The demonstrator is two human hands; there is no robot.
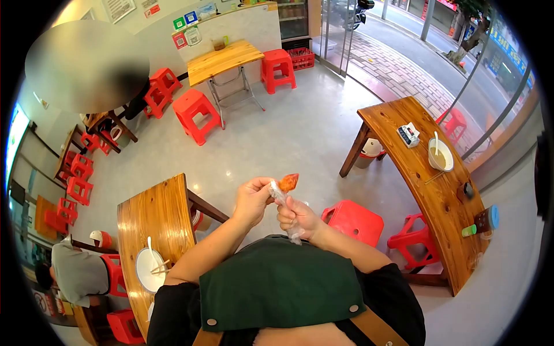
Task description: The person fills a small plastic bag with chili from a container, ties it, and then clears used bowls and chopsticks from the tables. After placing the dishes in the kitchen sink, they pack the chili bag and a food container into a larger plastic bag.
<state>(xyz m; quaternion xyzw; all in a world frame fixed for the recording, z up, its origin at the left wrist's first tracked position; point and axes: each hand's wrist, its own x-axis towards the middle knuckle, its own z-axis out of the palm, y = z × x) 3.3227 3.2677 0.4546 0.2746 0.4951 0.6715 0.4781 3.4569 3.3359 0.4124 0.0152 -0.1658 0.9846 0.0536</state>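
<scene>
An orange-red piece of food (289, 182) pokes out of the top of a clear plastic bag (277, 191), in front of my chest; its exact kind I cannot make out. My right hand (299, 218) is closed round the bag below the food, and the bag's crumpled end hangs beneath the fist. With thumb and fingers pinched, my left hand (252, 199) grips the bag's edge just left of the food. The food itself appears clear of my fingers. A dark green apron (277, 288) covers my front.
At left, a wooden table (153, 205) carries a white bowl (148, 280) with chopsticks. Another wooden table (404, 118) at right bears a soup bowl (440, 158) and tissue box (408, 136). A red stool (358, 224) stands close by my right arm. A person (81, 268) sits at lower left.
</scene>
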